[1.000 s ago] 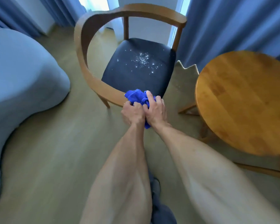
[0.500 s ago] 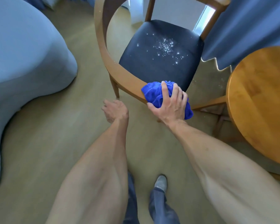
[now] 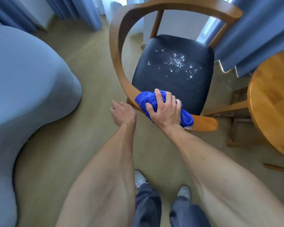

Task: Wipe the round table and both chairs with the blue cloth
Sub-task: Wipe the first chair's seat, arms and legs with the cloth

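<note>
One camera only, riding on my head and looking steeply forward and down, so my forearms run up from the bottom edge to my right hand (image 3: pixel 166 112) and left hand (image 3: pixel 121 112) at mid-frame. It sits close above the chair (image 3: pixel 170 71), which fills the upper centre, with my shoes (image 3: pixel 184 193) straight below (wide-angle lens, so the edges bow). The round table (image 3: pixel 274 104) is cut off at the right edge and a blue sofa (image 3: pixel 23 79) fills the left.
</note>
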A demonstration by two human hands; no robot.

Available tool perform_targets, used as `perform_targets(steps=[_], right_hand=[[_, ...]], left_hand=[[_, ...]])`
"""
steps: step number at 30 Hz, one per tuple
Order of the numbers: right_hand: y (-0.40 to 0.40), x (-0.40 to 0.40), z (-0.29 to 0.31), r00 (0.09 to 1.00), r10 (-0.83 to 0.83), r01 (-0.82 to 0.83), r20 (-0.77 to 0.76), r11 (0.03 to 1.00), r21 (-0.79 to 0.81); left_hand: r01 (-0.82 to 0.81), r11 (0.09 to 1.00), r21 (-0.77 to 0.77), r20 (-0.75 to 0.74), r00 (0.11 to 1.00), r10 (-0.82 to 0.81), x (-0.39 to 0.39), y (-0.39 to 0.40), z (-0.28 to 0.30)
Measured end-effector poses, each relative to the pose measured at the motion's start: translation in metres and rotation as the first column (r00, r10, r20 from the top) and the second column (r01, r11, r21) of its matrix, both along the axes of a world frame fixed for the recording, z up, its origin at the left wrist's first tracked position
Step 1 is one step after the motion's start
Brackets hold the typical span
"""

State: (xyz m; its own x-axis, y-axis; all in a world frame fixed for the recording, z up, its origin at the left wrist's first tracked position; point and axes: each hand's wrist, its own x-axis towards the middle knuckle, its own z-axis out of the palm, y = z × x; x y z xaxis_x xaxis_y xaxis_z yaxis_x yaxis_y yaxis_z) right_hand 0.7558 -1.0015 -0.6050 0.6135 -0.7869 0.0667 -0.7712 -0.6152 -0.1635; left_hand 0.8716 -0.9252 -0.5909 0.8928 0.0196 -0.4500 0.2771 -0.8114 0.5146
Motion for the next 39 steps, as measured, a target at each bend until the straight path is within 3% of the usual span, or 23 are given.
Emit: perform_targets(steps=[6, 11, 16, 23, 29, 33, 39], right_hand=[[0.01, 0.082, -0.001, 0.999, 0.054, -0.054, 0.009, 0.999, -0.005], [0.004, 0.168, 0.0, 1.0, -0.019, 0.018, 0.024, 0.998, 0.055], [-0.03, 0.235, 0.001, 0.983, -0.112, 0.099, 0.144, 0.991, 0.096], [-0.097, 0.293, 0.023, 0.961, -0.107, 0.111, 0.255, 0.994, -0.004], [-0.15, 0.335, 0.042, 0.933, -0.272, 0.252, 0.236, 0.961, 0.114], [-0.203, 0.361, 0.048, 0.916, -0.388, 0.351, 0.1, 0.897, 0.267], [-0.271, 0.388, 0.029, 0.866, -0.497, 0.467, 0.048, 0.841, 0.273]], left_hand=[[0.022, 0.999, 0.029, 0.021, 1.0, -0.023, 0.064, 0.01, -0.009], [0.004, 0.998, 0.057, 0.021, 1.0, -0.005, 0.123, -0.001, -0.006], [0.021, 0.997, 0.072, 0.068, 0.997, -0.026, 0.205, -0.035, -0.001], [0.11, 0.994, 0.027, 0.068, 0.991, -0.112, 0.266, -0.112, 0.017], [0.186, 0.983, 0.001, 0.009, 0.982, -0.186, 0.278, -0.156, 0.026], [0.247, 0.969, 0.022, -0.013, 0.969, -0.246, 0.301, -0.19, 0.025], [0.335, 0.942, 0.01, -0.048, 0.941, -0.334, 0.34, -0.255, 0.0]])
